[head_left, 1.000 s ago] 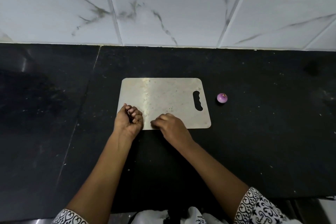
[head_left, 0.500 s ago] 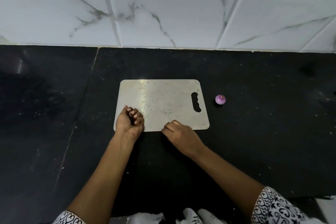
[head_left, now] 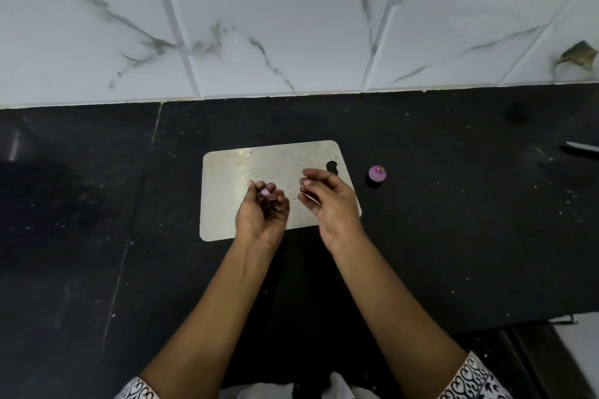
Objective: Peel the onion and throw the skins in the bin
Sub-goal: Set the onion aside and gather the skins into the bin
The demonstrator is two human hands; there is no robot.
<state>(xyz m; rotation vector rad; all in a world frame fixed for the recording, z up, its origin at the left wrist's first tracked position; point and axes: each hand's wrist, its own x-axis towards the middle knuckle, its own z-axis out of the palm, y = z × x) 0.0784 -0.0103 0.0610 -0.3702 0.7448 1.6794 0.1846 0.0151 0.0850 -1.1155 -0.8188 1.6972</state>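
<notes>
Left hand (head_left: pixel 262 214) cups loose pinkish onion skins (head_left: pixel 264 193), right hand (head_left: pixel 327 201) open and empty; scraps could spill onto the cutting board (head_left: pixel 227 172), away from the peeled onion (head_left: pixel 377 174) at three o'clock.

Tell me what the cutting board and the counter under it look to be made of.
Cutting board: probably metal, perhaps steel; thin, pale grey, with a dull scuffed sheen. Counter: probably polished dark stone; black, speckled, with a seam between slabs.

Left hand (head_left: pixel 263 214) curled over pink bit (head_left: pixel 264 193), mostly hidden, knife (head_left: pixel 581 148) cut off
</notes>
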